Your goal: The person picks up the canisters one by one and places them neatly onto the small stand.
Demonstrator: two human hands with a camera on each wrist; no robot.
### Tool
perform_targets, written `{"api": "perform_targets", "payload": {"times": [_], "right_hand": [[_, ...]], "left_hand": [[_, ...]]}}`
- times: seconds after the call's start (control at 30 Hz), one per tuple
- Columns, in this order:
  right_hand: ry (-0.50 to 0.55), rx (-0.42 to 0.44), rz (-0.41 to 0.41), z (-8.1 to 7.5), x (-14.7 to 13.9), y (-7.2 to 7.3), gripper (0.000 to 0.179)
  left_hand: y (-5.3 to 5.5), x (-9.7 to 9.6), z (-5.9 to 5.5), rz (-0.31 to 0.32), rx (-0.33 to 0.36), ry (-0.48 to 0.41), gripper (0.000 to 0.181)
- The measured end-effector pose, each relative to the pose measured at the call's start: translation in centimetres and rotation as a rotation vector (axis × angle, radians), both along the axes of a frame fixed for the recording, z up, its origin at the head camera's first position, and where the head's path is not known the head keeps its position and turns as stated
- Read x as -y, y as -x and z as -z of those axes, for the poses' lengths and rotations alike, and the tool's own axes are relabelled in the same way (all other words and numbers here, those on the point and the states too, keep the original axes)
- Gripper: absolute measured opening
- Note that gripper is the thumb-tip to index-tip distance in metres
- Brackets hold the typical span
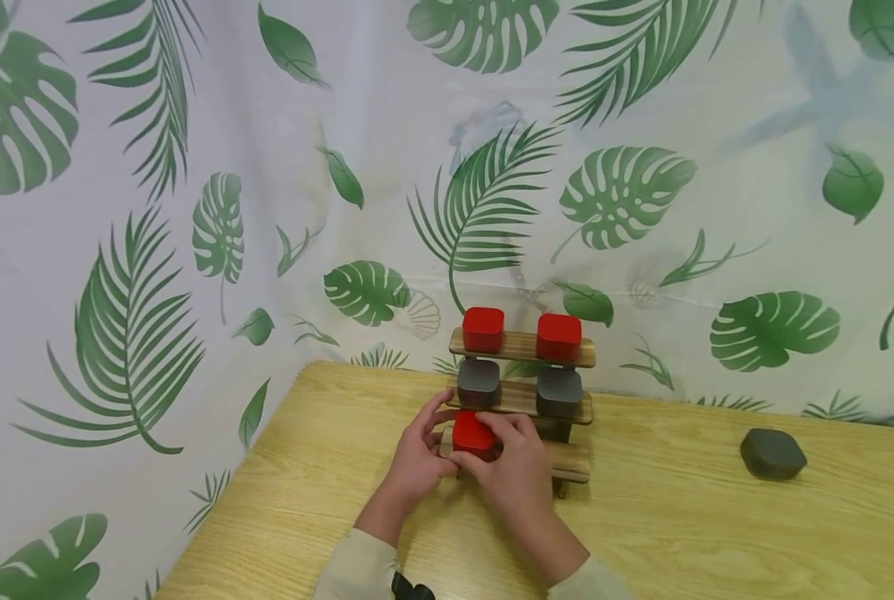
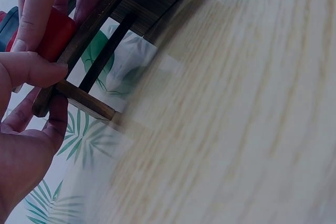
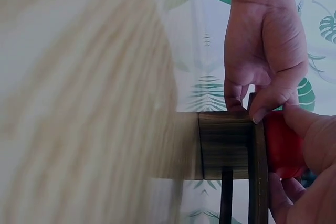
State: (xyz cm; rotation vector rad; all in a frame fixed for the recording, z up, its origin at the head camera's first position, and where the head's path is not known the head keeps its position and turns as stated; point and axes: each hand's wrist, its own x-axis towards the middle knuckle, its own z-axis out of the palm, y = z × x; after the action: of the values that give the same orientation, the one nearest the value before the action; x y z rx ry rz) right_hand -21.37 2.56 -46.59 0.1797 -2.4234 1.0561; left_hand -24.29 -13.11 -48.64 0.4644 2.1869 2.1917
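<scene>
A small three-tier wooden stand [image 1: 570,461] stands against the patterned backdrop. On the left end of its lowest tier sits a red rounded-square box [image 1: 472,435], which my right hand [image 1: 520,471] holds between thumb and fingers. My left hand [image 1: 414,454] pinches the left end of that same tier. In the left wrist view its thumb lies on top of the plank [image 2: 92,35] and its fingers are underneath. The right wrist view shows the red box [image 3: 283,145] against the plank, partly hidden by my right hand [image 3: 315,156].
Two red boxes stand on the top tier, left [image 1: 483,330] and right [image 1: 559,337]. On the middle tier are two dark grey boxes, left [image 1: 479,382] and right [image 1: 559,392]. Another dark grey box [image 1: 772,454] lies on the wooden table [image 1: 679,517] at right. A leaf-print curtain [image 1: 387,208] hangs behind.
</scene>
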Motion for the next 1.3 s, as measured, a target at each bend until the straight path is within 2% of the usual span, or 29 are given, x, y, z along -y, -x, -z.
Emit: {"api": "perform_targets", "payload": {"times": [0.53, 0.9, 1.3], "right_hand": [[0.013, 0.027, -0.015, -0.5, -0.5, -0.7, 0.073], [0.088, 0.059, -0.029, -0.7, -1.8, -1.2, 0.066], [0.126, 0.063, -0.038, -0.8, -3.7, -2.0, 0.058]], "left_hand": [[0.2, 0.1, 0.3, -0.001, -0.004, -0.008, 0.106], [-0.2, -0.1, -0.2, -0.002, 0.019, 0.001, 0.103], [-0.2, -0.1, 0.0, -0.002, 0.028, 0.002, 0.105]]}}
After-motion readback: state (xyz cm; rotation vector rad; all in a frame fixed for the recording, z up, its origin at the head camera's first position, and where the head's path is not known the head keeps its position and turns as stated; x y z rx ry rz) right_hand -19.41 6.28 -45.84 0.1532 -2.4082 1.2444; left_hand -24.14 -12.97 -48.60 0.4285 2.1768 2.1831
